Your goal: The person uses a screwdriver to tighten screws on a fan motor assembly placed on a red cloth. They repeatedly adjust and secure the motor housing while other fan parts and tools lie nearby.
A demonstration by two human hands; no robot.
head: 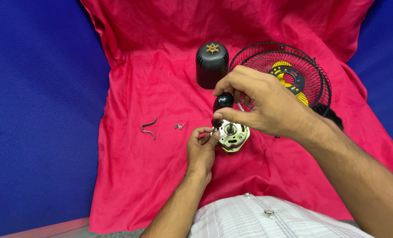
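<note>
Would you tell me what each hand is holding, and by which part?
The right hand grips a screwdriver by its black handle; the left hand steadies the metal motor at its rim.

Perhaps repair bench: red cloth (161,176), fan parts.

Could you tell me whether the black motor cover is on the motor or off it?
Off: the black motor cover stands alone on the red cloth, behind the bare motor.

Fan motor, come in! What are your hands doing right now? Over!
Right hand grips black screwdriver handle, tip down on fan motor. Left hand pinches motor's edge. Black cover, fan grille behind, apart.
</note>
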